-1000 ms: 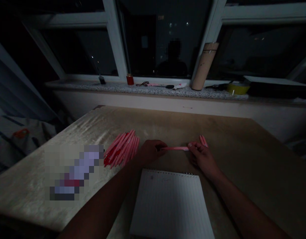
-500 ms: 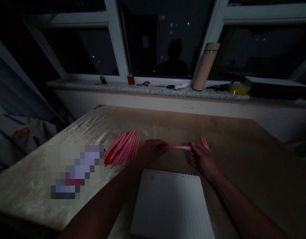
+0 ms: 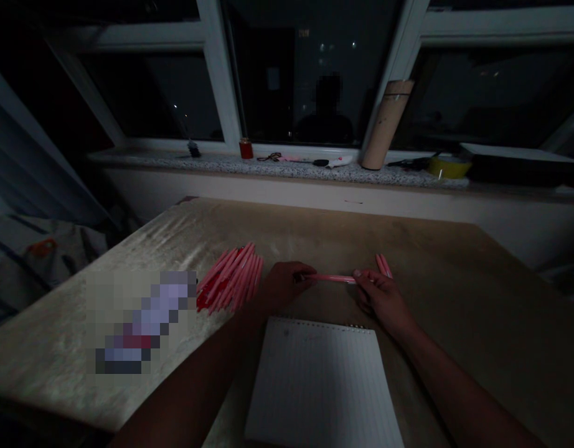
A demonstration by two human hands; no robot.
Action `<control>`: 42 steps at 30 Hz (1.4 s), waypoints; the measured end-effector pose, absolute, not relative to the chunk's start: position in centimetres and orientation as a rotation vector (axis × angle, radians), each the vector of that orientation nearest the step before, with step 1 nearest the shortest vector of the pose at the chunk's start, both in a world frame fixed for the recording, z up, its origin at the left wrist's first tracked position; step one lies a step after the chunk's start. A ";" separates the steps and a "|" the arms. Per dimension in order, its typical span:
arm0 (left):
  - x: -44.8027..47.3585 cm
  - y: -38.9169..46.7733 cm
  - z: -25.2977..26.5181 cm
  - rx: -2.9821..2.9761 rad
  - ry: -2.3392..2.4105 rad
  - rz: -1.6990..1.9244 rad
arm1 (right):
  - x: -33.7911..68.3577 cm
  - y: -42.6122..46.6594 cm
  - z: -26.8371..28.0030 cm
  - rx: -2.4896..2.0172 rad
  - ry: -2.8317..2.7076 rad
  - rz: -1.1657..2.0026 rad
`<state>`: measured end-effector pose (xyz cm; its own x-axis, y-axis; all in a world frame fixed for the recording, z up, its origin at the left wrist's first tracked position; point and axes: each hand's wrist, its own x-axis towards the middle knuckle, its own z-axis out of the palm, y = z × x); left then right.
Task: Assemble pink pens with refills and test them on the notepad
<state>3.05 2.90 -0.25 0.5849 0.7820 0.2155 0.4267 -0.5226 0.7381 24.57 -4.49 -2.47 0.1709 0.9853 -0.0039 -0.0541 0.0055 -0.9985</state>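
Note:
A slim pink pen (image 3: 334, 278) lies level between my two hands, above the far edge of the notepad. My left hand (image 3: 287, 283) is closed round its left end. On the other end, the fingers and thumb of my right hand (image 3: 381, 297) are pinched. A pile of pink pens (image 3: 231, 277), with some red among them, rests just left of my left hand. Beyond my right hand lie a few more pink pens (image 3: 383, 265), partly hidden by it. The spiral notepad (image 3: 322, 386), open at a lined page, is nearest to me.
A blurred-out object (image 3: 147, 323) lies on the table (image 3: 431, 249) at the left. Along the windowsill (image 3: 212, 163) stand a small red jar (image 3: 246, 149), a tall tan cylinder (image 3: 388, 124) and a roll of yellow tape (image 3: 449, 167).
My right hand has shifted slightly, its thumb now lying further left along the pen. The pen tilts down a little more to the right. My left hand stays in place.

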 end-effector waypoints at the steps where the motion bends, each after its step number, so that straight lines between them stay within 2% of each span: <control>1: 3.0 2.9 -0.3 2.170 0.956 0.711 | 24.6 -4.5 -2.5 -1.235 -1.030 1.112; 5: 3.0 2.9 -0.2 2.171 0.968 0.709 | 24.5 -4.4 -2.4 -1.120 -0.918 1.167; 11: 3.1 2.8 -0.1 2.176 0.989 0.685 | 24.7 -4.5 -0.8 -0.801 -0.561 1.436; 20: 3.9 1.9 -0.6 2.219 0.918 0.511 | 24.5 -5.3 0.0 -0.621 -0.634 1.841; 42: 3.7 2.6 -0.9 1.926 0.881 0.398 | 24.4 -5.2 -0.2 -0.668 -0.595 1.762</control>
